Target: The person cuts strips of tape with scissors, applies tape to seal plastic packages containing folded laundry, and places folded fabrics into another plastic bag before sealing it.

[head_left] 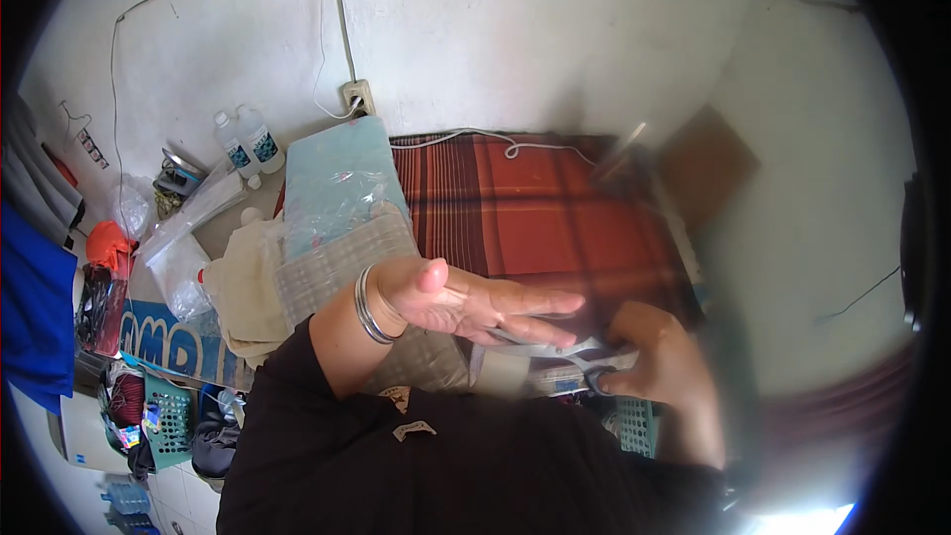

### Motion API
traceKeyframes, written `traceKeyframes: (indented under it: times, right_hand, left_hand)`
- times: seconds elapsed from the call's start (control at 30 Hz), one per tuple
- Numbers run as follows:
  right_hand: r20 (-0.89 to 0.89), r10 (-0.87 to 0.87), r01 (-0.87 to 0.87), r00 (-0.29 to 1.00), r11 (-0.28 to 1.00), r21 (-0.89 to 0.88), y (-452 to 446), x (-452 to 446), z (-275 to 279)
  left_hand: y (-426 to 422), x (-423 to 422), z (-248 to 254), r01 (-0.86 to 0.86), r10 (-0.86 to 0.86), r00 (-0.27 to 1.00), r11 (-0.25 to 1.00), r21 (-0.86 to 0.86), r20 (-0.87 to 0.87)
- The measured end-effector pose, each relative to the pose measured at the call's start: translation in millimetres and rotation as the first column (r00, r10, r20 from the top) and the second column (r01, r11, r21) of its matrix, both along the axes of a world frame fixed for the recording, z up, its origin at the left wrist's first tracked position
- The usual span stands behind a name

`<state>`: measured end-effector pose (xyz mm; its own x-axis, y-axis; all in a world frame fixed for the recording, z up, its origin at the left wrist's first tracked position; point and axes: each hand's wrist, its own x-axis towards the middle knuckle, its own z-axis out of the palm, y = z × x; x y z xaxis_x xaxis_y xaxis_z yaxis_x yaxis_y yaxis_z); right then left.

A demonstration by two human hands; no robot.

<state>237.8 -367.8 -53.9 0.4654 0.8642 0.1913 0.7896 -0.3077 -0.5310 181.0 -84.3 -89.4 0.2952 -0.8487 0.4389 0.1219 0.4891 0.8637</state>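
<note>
Head view: right hand (656, 352) grips scissors (567, 350), left hand (461, 303) is spread open — what's cut or left uncut, I cannot tell.

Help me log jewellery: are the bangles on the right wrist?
No, the bangles circle the wrist of the left hand.

Wall (555, 30) brightly lit; glare whitens the lower right edge. Wide-lens distortion, corners black. Right side hazy, brown panel (708, 166) blurred.
</note>
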Motion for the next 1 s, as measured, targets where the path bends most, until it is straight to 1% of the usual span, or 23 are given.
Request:
traceKeyframes:
  times: [0.1, 0.17, 0.23, 0.3, 0.37, 0.43, 0.5, 0.57, 0.6, 0.63, 0.7, 0.77, 0.8, 1.0]
  right_hand:
    - [0.008, 0.017, -0.017, 1.0, 1.0, 0.003, -1, 1, -1]
    - [0.014, 0.013, -0.013, 1.0, 1.0, -0.005, -4, 1, -3]
    - [-0.057, -0.052, 0.051, 0.997, 0.998, -0.025, -6, 0, -6]
    - [-0.045, -0.088, 0.086, 0.995, 0.995, -0.043, -10, -5, 0]
    - [-0.03, -0.121, 0.12, 0.992, 0.991, -0.058, -16, -8, 5]
    - [-0.027, -0.16, 0.154, 0.987, 0.978, -0.14, -34, -5, 4]
    - [-0.045, -0.184, 0.177, 0.982, 0.975, -0.132, -45, -5, 4]
    - [-0.019, -0.242, 0.236, 0.97, 0.96, -0.154, -50, -5, 4]
    - [-0.021, -0.245, 0.239, 0.969, 0.959, -0.153, -49, -5, 1]
    - [-0.01, -0.226, 0.223, 0.974, 0.967, -0.127, -46, -4, -3]
    - [0.002, -0.209, 0.208, 0.978, 0.973, -0.096, -38, -3, -4]
    - [-0.032, -0.167, 0.164, 0.985, 0.984, -0.075, -27, -4, -3]
    - [-0.006, -0.14, 0.14, 0.99, 0.989, -0.049, -22, -5, 1]
    - [0.027, -0.057, 0.057, 0.998, 0.998, 0.002, -9, -5, 6]
  left_hand:
    - [-3, 1, 1, 0.051, -0.051, 0.998, 0.999, 0.013, 0.03]
    - [-5, 0, -1, 0.003, -0.002, 0.999, 0.999, -0.046, 0.032]
    - [-7, -3, -1, -0.011, 0.011, 1.0, 0.999, -0.045, 0.01]
    - [-6, -3, -1, -0.025, 0.025, 1.0, 0.999, -0.043, -0.012]
    - [-3, 0, -1, -0.047, 0.049, 0.998, 0.998, -0.042, 0.035]
    - [3, 0, 3, -0.043, 0.045, 0.999, 0.998, -0.053, 0.031]
    - [9, 0, 9, -0.04, 0.042, 0.999, 0.997, -0.064, 0.027]
    - [10, -1, 17, -0.05, 0.052, 0.998, 0.998, -0.035, 0.043]
    - [11, 2, 16, -0.034, 0.037, 0.997, 0.999, -0.032, 0.071]
    - [9, 3, 17, -0.03, 0.032, 0.997, 0.999, -0.03, 0.07]
    - [4, 6, 20, 0.016, -0.008, 0.992, 0.998, -0.066, 0.124]
    - [-1, 7, 24, 0.028, -0.019, 0.99, 0.998, -0.064, 0.138]
    - [-3, 7, 26, 0.038, -0.028, 0.988, 0.997, -0.066, 0.152]
    - [-10, 3, 34, 0.06, -0.046, 0.985, 0.995, -0.08, 0.163]
